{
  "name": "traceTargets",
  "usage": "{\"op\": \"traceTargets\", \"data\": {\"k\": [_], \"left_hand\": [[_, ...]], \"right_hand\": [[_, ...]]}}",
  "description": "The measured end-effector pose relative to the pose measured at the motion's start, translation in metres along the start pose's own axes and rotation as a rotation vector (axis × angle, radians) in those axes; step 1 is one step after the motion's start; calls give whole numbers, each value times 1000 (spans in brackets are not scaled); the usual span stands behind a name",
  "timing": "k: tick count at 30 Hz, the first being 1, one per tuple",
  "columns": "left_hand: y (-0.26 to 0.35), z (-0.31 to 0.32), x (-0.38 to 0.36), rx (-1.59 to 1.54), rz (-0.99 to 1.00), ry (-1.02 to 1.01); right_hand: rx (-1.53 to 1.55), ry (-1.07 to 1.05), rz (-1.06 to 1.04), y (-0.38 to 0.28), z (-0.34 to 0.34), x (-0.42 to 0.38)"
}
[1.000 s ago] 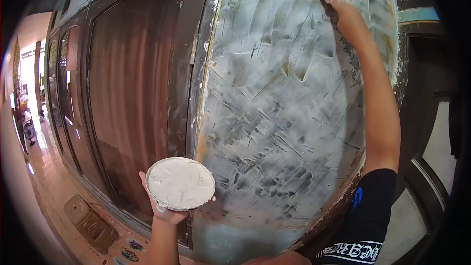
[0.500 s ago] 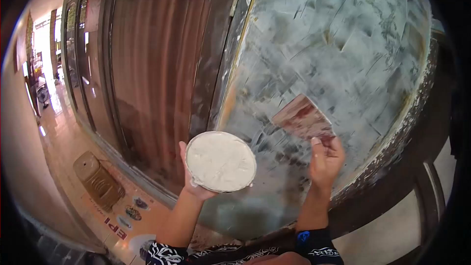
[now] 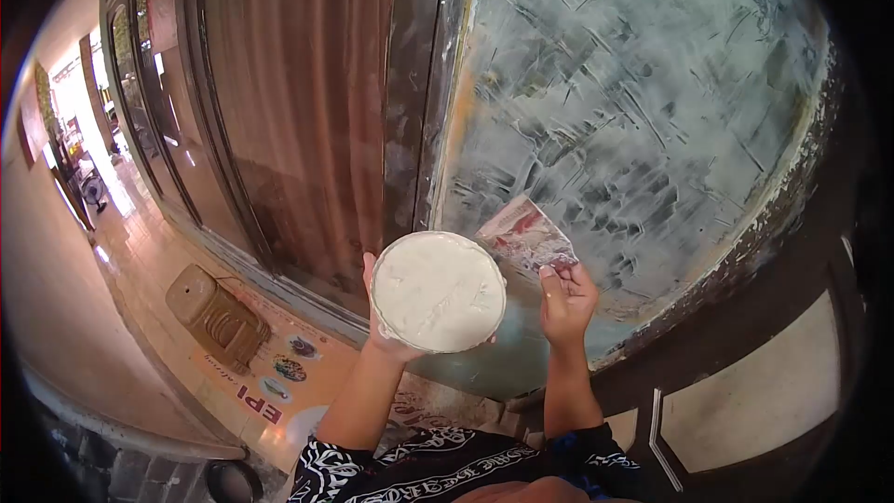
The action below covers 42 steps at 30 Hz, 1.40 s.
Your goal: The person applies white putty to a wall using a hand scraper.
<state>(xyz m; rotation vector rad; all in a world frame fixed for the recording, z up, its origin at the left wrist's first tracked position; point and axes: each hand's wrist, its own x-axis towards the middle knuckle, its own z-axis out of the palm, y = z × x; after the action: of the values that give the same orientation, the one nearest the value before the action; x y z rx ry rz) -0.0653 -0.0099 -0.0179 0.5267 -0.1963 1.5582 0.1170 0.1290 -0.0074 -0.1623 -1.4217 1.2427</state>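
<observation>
A round tub (image 3: 438,291) full of off-white putty rests in my left hand (image 3: 389,343), whose fingers wrap up its side and show at the left and right edges. The putty surface is mostly smooth with a few ridges. In my right hand (image 3: 566,309), thumb and fingers pinch one edge of a flat putty scraper (image 3: 527,237). Its blade is reddish-brown with whitish smears, and its near corner comes up close to the tub's upper right rim. Behind both stands a large panel (image 3: 643,121) covered in grey-white putty strokes with dark patches.
Left of the panel are a dark frame and a window with a brown curtain (image 3: 303,102). A brown plastic stool (image 3: 216,317) stands on the tiled floor beside a printed orange banner (image 3: 270,391). Dark trim with chipped paint (image 3: 745,265) edges the panel at right.
The scraper has come left and slightly down, nearer the tub. The tub has shifted right and a little up in view. The camera view has shifted too.
</observation>
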Motion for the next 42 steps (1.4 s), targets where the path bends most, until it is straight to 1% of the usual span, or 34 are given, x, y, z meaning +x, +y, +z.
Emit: {"op": "traceTargets", "data": {"k": [2, 3, 4, 6, 7, 9, 10, 12, 13, 14, 15, 16, 18, 19, 20, 22, 23, 24, 25, 26, 27, 28, 29, 30, 32, 33, 35, 36, 37, 38, 40, 42], "left_hand": [[-1, 3, -6, -213, 86, 157], [-1, -2, -8, -11, 92, 92], [0, -5, -9, -10, 89, 91], [-1, -6, -13, -97, 88, 177], [-2, -7, -14, -98, 86, 176], [-3, -10, -16, 89, 89, 185], [-4, -10, -18, 90, 92, 184], [-5, -8, -20, 32, 48, 33], [-5, -9, -22, 39, 37, 21], [-4, -9, -24, 40, 37, 22], [-4, -9, -26, 52, 35, 66], [-4, -9, -28, 64, 34, 111], [-6, -7, -31, 42, 53, 129], [-7, -7, -33, 8, 54, 33], [-8, -7, -34, -26, 54, -62], [-9, -17, -40, -18, 153, -7], [-10, -19, -42, -71, 153, -33], [-12, -18, -43, -125, 154, -57], [-13, -20, -45, -126, 153, -54], [-14, -23, -47, -28, 156, 17], [-16, -25, -49, 71, 159, 88], [-20, -19, -47, 31, 109, -54], [-22, -21, -48, 70, 121, 68], [-24, -23, -49, 110, 133, 189], [-27, -23, -50, 103, 108, 167], [-28, -22, -51, 97, 83, 145], [-29, -21, -52, 98, 81, 139], [-30, -21, -52, 95, 77, 131], [-30, -23, -53, 50, 75, 4], [-30, -24, -54, 51, 74, 4], [-31, -24, -56, 71, 100, 101], [-34, -22, -56, 83, 106, 116]], "right_hand": [[8, -13, -4, -3, -1, -4], [17, -26, -3, -4, -1, -6], [17, -24, -6, -6, 2, -8], [-23, -3, 16, -13, 10, -14], [-25, -2, 15, -13, 8, -18], [-55, -30, 50, -11, 3, -24], [-54, -32, 50, -12, 5, -27], [-78, -15, 83, -15, 11, -33], [-76, -13, 83, -16, 11, -35], [-247, -96, -36, -17, 12, -36], [-419, -179, -155, -17, 12, -38], [-417, -178, -155, -14, 8, -38], [-635, -247, -254, -4, -4, -37], [-656, -237, -208, -7, -6, -36], [-656, -237, -206, -7, -10, -37], [-658, -92, -78, -4, -19, -41], [-525, -68, -115, 0, -23, -44], [-527, -67, -114, -3, -26, -51], [-450, -43, -115, -8, -27, -59], [-374, -19, -117, -14, -28, -64], [-376, -18, -114, -19, -25, -68], [-368, -32, -193, -24, -21, -72], [-360, -47, -274, -27, -18, -74], [-362, -47, -272, -27, -19, -78], [-297, -44, -196, -25, -21, -83], [-294, -44, -198, -27, -19, -84], [-304, -48, -105, -31, -14, -86], [-301, -49, -106, -30, -14, -87], [-318, -61, -122, -28, -14, -88], [-335, -73, -138, -28, -14, -89], [-309, -73, -113, -29, -12, -91], [-284, -73, -88, -33, -10, -90]]}}
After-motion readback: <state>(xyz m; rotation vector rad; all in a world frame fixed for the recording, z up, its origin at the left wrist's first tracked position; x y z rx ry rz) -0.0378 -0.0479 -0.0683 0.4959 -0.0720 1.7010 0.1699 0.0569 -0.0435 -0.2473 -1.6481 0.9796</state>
